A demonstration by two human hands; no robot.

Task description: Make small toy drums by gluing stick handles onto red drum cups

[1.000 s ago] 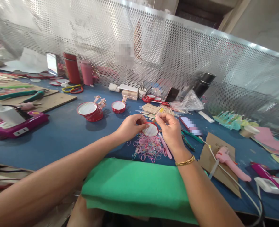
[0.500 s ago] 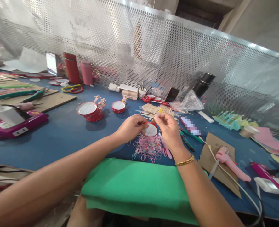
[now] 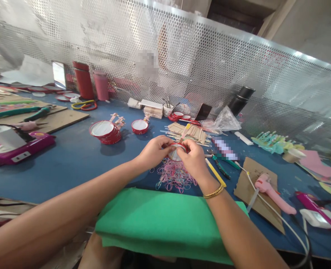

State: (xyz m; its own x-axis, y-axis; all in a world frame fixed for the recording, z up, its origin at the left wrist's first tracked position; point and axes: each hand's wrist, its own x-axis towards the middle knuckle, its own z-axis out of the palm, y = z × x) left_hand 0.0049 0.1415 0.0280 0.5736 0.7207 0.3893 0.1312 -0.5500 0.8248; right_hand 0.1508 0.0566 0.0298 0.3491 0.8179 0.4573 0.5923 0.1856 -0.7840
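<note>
Both hands meet over a small round white disc [image 3: 175,155] with a red rim. My left hand [image 3: 157,150] pinches its left edge between thumb and fingers. At the right edge, my right hand [image 3: 194,158] is closed with its thumb on the disc's face. A flat stick [image 3: 185,132] with a yellow tip stands up from the top of the disc, beside my right fingers. Below the disc lies a pile of pink and pastel rubber bands [image 3: 173,176]. A yellow strip [image 3: 216,173] lies by my right wrist.
Stacks of red-rimmed discs [image 3: 106,133] stand to the left. Wooden sticks [image 3: 196,131] lie behind my hands. Pliers [image 3: 220,166], a phone [image 3: 225,148] and a pink glue gun [image 3: 273,192] on cardboard are at right. Green cloth [image 3: 165,224] covers my lap.
My right hand has come down and left, from the stick's upper part to the disc's right edge. The stick now rises from the disc's top. The yellow strip has come into view.
</note>
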